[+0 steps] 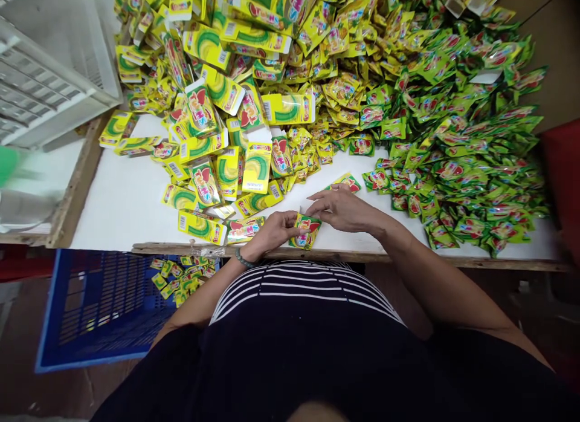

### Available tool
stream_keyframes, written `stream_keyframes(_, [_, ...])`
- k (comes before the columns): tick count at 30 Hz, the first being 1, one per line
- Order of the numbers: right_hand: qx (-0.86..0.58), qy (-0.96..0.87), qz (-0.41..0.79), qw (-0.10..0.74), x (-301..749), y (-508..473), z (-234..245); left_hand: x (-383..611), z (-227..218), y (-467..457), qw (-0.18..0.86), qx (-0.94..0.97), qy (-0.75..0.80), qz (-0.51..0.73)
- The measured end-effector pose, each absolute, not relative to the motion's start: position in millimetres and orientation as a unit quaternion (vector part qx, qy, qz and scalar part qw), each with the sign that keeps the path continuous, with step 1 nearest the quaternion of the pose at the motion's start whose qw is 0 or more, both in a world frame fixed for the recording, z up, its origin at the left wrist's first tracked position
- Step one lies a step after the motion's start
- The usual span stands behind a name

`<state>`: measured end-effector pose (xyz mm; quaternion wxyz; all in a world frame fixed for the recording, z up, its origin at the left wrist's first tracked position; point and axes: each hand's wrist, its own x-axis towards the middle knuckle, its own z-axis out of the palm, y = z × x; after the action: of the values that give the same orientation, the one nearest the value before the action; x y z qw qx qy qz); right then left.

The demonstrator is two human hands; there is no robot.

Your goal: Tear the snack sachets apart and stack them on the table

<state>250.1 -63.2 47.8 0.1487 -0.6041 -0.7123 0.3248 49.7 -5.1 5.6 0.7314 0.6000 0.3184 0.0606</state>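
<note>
My left hand [280, 231] is closed around a small green and yellow candy box [308, 233] with red fruit print, held at the table's front edge. The fingers of my right hand [342, 209] are stretched and slightly apart, with the tips at the upper right end of that box. Whether they press on its flap is hard to make out. Just beyond my right hand lies another yellow-green candy pack [348, 181], partly covered by the hand. A flat candy box [244, 228] rests left of my left hand.
A heap of yellow candy boxes [220, 89] fills the back left. Green candy sachets [457, 168] are piled to the right, yellow sachets [344, 89] between. A blue crate [97, 355] with several boxes sits below the table's wooden edge [408, 260]. A white basket [45, 101] stands left.
</note>
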Motion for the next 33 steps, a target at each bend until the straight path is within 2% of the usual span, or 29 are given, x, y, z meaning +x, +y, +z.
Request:
stream_keyframes(4, [-0.619, -0.689, 0.333, 0.175, 246.0, -74.2, 43.4, 45.7, 1.7, -5.4, 0.722, 0.605, 0.327, 0.076])
stream_keyframes(9, [-0.639, -0.69, 0.254, 0.228, 232.3, -87.1, 35.5, 43.7, 3.7, -8.4, 0.716, 0.603, 0.337, 0.101])
stream_keyframes(14, [-0.701, -0.566, 0.17, 0.399, 234.2, -100.4, 23.6, 41.5, 8.1, -12.7, 0.69, 0.62, 0.349, 0.134])
stream_keyframes(17, [-0.697, -0.512, 0.208, 0.457, 231.7, -111.1, 7.2, 41.5, 7.4, -14.9, 0.673, 0.632, 0.354, 0.149])
stream_keyframes(20, [-0.676, -0.501, 0.277, 0.464, 224.5, -117.1, -7.3, 43.4, 6.3, -17.2, 0.663, 0.645, 0.351, 0.147])
stream_keyframes(28, [-0.663, -0.518, 0.31, 0.443, 231.8, -110.3, -15.1, 48.1, 11.7, -18.0, 0.633, 0.697, 0.31, 0.129])
stream_keyframes(33, [-0.659, -0.457, 0.38, 0.461, 236.3, -101.9, -12.0, 50.0, 13.5, -16.5, 0.664, 0.668, 0.315, 0.117])
